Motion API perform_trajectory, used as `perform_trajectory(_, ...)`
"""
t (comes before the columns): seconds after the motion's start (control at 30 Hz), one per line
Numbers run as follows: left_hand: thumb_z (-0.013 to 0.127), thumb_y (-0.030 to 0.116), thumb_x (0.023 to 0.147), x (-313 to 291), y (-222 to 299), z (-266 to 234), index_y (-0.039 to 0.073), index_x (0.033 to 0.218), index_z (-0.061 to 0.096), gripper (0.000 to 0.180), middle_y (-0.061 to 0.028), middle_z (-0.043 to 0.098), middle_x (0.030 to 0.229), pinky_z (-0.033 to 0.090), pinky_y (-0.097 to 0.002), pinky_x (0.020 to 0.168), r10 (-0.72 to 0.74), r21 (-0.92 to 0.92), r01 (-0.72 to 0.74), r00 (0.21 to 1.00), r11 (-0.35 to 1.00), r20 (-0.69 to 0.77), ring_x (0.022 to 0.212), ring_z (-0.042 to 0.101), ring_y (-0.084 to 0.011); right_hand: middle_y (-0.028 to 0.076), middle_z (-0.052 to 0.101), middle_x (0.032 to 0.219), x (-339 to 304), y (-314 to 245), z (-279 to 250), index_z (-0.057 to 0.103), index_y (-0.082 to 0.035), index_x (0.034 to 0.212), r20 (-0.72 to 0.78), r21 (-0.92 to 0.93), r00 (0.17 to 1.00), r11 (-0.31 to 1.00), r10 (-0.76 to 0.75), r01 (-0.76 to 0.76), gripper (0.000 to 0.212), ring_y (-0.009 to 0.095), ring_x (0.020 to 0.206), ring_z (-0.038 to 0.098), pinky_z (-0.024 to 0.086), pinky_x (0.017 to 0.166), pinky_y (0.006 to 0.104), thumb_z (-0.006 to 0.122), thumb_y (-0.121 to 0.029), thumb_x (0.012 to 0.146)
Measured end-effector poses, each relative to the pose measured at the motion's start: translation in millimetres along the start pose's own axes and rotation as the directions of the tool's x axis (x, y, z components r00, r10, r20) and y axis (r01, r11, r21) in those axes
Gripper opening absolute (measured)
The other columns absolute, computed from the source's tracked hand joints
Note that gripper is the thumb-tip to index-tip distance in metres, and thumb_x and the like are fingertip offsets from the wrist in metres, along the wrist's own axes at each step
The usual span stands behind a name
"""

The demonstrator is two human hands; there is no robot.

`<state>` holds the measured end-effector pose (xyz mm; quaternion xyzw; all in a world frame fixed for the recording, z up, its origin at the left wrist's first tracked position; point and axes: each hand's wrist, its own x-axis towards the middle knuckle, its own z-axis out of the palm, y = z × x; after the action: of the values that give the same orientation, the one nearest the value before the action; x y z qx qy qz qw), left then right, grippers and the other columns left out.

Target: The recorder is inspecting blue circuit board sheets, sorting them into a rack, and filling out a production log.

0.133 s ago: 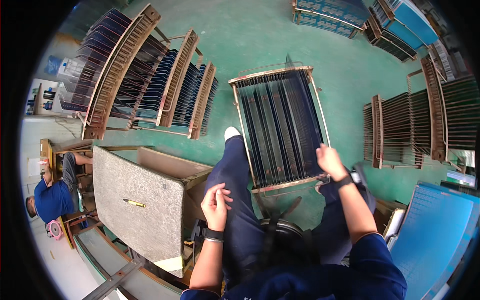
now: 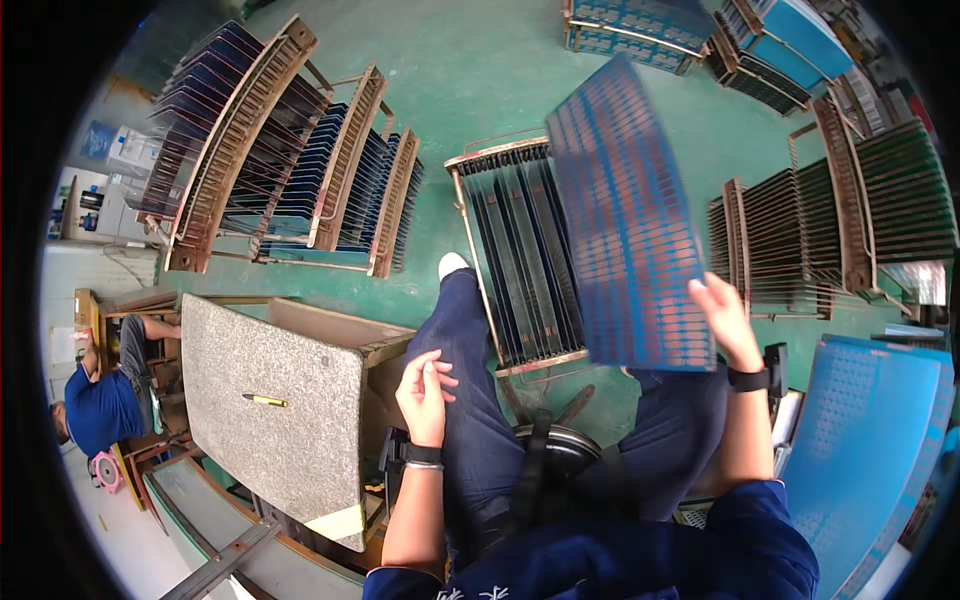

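while the empty left hand (image 2: 424, 402) hangs half-open, the right hand (image 2: 730, 322) grips the edge of a patterned blue panel (image 2: 632, 235), probably light, stiff and scratchable, best held there.

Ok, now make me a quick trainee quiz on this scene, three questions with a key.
1. Which hand holds the blue panel: a) the left, b) the right, or c) both?
2. True or false: no object shows in the left hand.
3. Where does the pen lie?

Key:
1. b, the right hand.
2. True.
3. On the speckled tabletop, to the person's left.
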<state>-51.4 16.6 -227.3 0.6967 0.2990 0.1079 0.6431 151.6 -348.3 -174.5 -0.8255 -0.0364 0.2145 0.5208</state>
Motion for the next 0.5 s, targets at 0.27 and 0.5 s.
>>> perform_trajectory(0.27, 0.053, 0.016, 0.094, -69, 49, 44, 0.003, 0.128, 0.044, 0.037, -0.011, 0.051, 0.126, 0.044, -0.0394, 0.096, 0.098, -0.648, 0.501, 0.743, 0.574, 0.662, 0.114, 0.052, -0.0206, 0.008, 0.06, 0.114, -105, -16, 71, 0.053, -0.003, 0.116, -0.06, 0.878, 0.998, 0.474, -0.034, 0.069, 0.03, 0.019, 0.104, 0.057, 0.046, 0.092, 0.0378, 0.059, -0.017, 0.09)
perform_trajectory(0.5, 0.062, 0.013, 0.088, -100, 82, 25, 0.01, 0.111, 0.053, 0.025, 0.0014, 0.057, 0.106, 0.045, -0.0381, 0.092, -0.059, -0.724, 0.359, 0.913, 0.59, 0.404, 0.104, 0.054, -0.0151, 0.008, 0.055, 0.121, -140, -18, 115, 0.048, -0.003, 0.123, 0.121, 0.948, 0.975, 0.312, -0.189, -0.057, 0.032, 0.02, 0.105, 0.057, 0.048, 0.092, 0.0365, 0.053, -0.016, 0.093)
